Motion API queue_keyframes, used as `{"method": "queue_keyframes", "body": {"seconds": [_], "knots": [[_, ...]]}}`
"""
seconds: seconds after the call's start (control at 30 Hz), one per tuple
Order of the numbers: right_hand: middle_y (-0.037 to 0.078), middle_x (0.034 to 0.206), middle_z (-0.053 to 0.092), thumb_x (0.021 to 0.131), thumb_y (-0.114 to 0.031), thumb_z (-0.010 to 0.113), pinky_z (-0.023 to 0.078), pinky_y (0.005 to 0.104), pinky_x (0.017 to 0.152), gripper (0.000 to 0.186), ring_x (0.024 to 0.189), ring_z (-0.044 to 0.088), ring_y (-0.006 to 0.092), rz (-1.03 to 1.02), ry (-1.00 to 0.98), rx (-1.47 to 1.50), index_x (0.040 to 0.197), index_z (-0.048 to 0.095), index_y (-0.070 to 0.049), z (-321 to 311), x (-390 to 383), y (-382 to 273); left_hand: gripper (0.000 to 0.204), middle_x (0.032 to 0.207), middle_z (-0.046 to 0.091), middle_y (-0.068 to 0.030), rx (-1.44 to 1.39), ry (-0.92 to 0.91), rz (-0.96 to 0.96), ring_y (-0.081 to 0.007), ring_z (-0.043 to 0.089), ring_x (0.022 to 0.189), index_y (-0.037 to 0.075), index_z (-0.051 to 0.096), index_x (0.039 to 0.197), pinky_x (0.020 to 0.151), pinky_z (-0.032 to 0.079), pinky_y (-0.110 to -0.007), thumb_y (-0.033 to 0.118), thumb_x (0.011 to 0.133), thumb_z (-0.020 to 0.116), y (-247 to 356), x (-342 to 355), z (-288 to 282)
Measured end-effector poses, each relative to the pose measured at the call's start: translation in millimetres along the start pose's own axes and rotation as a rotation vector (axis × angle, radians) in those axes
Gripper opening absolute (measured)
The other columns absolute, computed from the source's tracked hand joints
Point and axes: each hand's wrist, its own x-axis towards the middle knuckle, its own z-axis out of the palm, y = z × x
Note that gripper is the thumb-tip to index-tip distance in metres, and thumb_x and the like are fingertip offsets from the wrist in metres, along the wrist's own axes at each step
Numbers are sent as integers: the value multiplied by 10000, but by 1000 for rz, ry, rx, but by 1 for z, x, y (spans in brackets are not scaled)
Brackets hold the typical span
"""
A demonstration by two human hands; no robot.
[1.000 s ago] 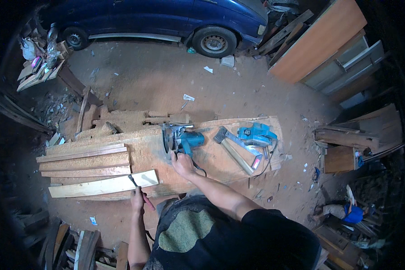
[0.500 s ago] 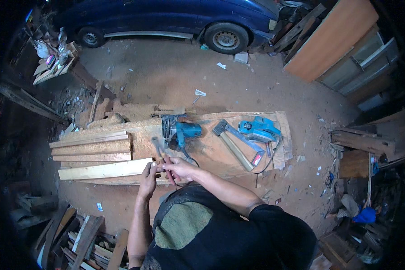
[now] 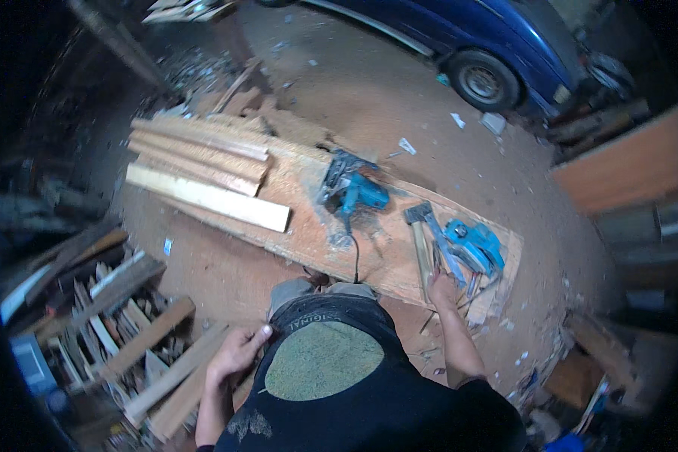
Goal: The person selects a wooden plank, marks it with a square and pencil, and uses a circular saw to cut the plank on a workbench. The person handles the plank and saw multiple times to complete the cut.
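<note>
My right hand (image 3: 443,290) is down at the right end of the low wooden bench (image 3: 301,252), fingers closed among the tools; what they grip is hidden. Right beside it lie a hatchet-like tool with a wooden handle (image 3: 420,245) and a flat metal bar (image 3: 444,245). Just beyond is a blue electric planer (image 3: 474,246). My left hand (image 3: 237,350) hangs by the front of my black shirt, thumb spread and nothing visible in it. On the bench's left part lies a pale board (image 3: 211,197), away from both hands.
A blue corded power saw (image 3: 365,193) lies mid-bench, amid sawdust. Several planks (image 3: 196,143) are side by side behind the pale board. Scrap timber (image 3: 151,339) is piled at lower left. A blue car (image 3: 505,45) stands beyond the bench; a wooden panel (image 3: 633,166) leans at right.
My hands have parted from the red-handled pincers at the pale board's end. The right moved to the tools on the right; the left drew back to my shirt. The view has turned.
</note>
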Motion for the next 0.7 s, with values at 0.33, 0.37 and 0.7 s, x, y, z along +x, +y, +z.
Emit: {"method": "queue_keyframes", "body": {"seconds": [0.33, 0.37, 0.7], "knots": [[234, 1108, 638, 879, -237, 675, 441, 484, 971, 386, 1104, 579, 400, -854, 58, 368, 1183, 636, -1, -1, 20, -207, 180, 879, 703, -95, -664, 121, 707, -182, 643, 779, 8, 671, 972, 747, 506, -351, 169, 914, 726, 50, -28, -15], [225, 1109, 639, 878, -228, 677, 441, 485, 968, 375, 1108, 578, 397, -921, 50, 373, 1176, 637, -5, 6, 20, -226, 185, 892, 704, -100, -662, 51, 877, -203, 651, 776, 6, 683, 998, 743, 510, -373, 160, 908, 732, 77, -35, -24], [260, 1219, 578, 863, -257, 668, 411, 493, 1018, 566, 1173, 535, 407, -1107, -183, -108, 1335, 525, 21, 118, 5, -382, 190, 948, 676, -31, -252, -414, 1453, -198, 606, 842, 93, 737, 1098, 727, 458, -333, 205, 981, 638, 122, -59, -114]]}}
